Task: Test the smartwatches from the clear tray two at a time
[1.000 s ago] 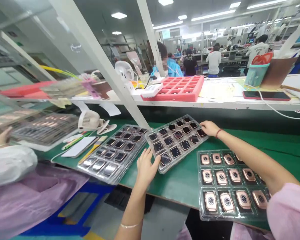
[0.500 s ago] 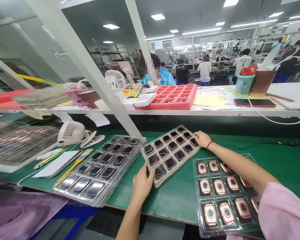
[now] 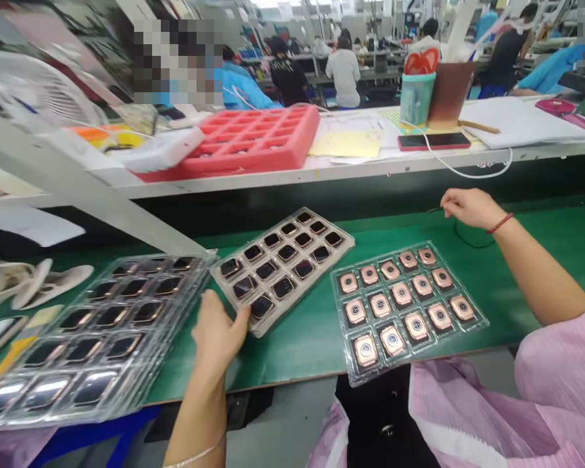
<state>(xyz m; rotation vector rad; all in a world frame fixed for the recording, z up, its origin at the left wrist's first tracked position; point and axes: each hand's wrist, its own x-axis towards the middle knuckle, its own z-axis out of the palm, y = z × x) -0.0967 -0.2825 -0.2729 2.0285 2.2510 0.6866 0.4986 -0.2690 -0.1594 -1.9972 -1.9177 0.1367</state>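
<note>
My left hand (image 3: 221, 331) grips the near left corner of a clear plastic tray (image 3: 286, 252) of dark-faced watches, thumb on its rim. My right hand (image 3: 470, 207) is raised at the back of the green bench, fingers pinched together near a thin dark cable (image 3: 472, 246); what they hold is too small to make out. Between my arms, at the bench's front edge, a second clear tray (image 3: 403, 302) shows pink-gold watches with their backs up. A stack of clear trays (image 3: 112, 318) with dark-faced watches stands to the left.
A white shelf (image 3: 351, 162) crosses behind the bench, bearing a red foam tray (image 3: 258, 140), a phone (image 3: 433, 141), a teal cup (image 3: 416, 97) and papers. A slanted white post (image 3: 92, 188) rises at left. People sit beyond the shelf.
The view has turned right. My right hand has let go of the dark-faced watch tray and moved right to the cable, uncovering the pink-gold watch tray.
</note>
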